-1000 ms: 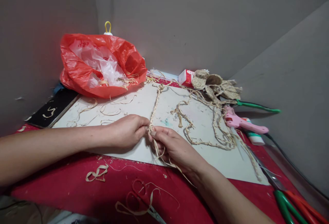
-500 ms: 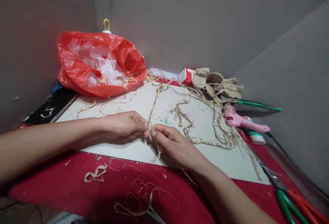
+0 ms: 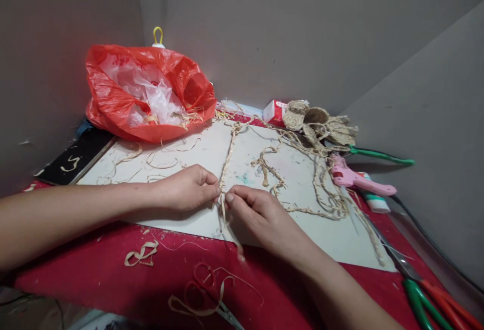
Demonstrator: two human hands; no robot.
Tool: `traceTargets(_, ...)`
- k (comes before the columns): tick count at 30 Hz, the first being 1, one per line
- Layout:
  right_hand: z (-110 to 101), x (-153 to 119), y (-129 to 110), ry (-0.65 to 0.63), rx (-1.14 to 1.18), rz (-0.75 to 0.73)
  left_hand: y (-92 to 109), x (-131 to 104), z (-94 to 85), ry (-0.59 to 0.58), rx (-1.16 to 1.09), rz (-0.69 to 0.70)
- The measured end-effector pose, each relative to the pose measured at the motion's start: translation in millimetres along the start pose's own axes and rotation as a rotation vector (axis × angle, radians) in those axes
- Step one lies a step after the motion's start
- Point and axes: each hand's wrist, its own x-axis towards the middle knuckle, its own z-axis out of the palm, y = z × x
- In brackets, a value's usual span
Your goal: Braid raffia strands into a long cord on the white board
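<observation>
A braided raffia cord [image 3: 227, 161] runs from the board's far edge down to my fingers. At its near end my left hand [image 3: 189, 188] pinches the cord from the left. My right hand [image 3: 260, 214] pinches strands at the same spot from the right, the two sets of fingertips almost touching. Loose raffia ends [image 3: 227, 219] hang below the fingers over the near edge of the white board [image 3: 181, 219]. More of the long braided cord [image 3: 310, 211] lies in loops on the right of the board.
A red plastic bag [image 3: 124, 128] stands at the back left by a black flat object [image 3: 75, 161]. Woven pieces [image 3: 315, 118], a pink glue gun [image 3: 363, 181] and a white-and-green tube [image 3: 377, 201] lie at right. Red-handled scissors [image 3: 200, 284] and larger shears [image 3: 423, 299] lie in front.
My fingers have drawn slightly apart, my right hand moving a little to the right. The raffia ends below the pinch now hang straighter and longer in view.
</observation>
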Motion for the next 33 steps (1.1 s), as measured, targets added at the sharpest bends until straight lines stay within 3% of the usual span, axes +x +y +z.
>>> traceTargets(5,15.3,-7.2,-7.7,-0.042,0.086,-0.018,-0.1,-0.6,6.8,-0.028,-0.159,0.038)
traceTargets(12,27.1,-11.8,-1.1,0.01,-0.312,-0.072,-8.3,1.3,10.9,-0.058,-0.497,-0.039)
traceTargets(17,26.8,-11.8,-2.5,0.023,-0.55,-0.081,-9.7,-0.4,11.0,-0.092,-0.525,-0.008)
traceTargets(24,30.2,-12.1,-5.0,-0.008,-0.617,-0.146,-17.1,2.6,12.1,-0.1,-0.487,0.113)
traceTargets(28,26.4,-17.2,-13.1,-0.248,-0.463,-0.235,-17.1,2.1,9.5,-0.064,-0.352,0.091)
traceTargets(32,2.2,-20.4,-15.0,-0.718,-0.013,-0.188,-9.6,-1.3,6.1,-0.047,-0.282,0.077)
traceTargets(33,-5.8,-19.0,-12.3,-0.751,0.117,-0.132,-8.0,-1.8,5.4,-0.045,-0.278,0.073)
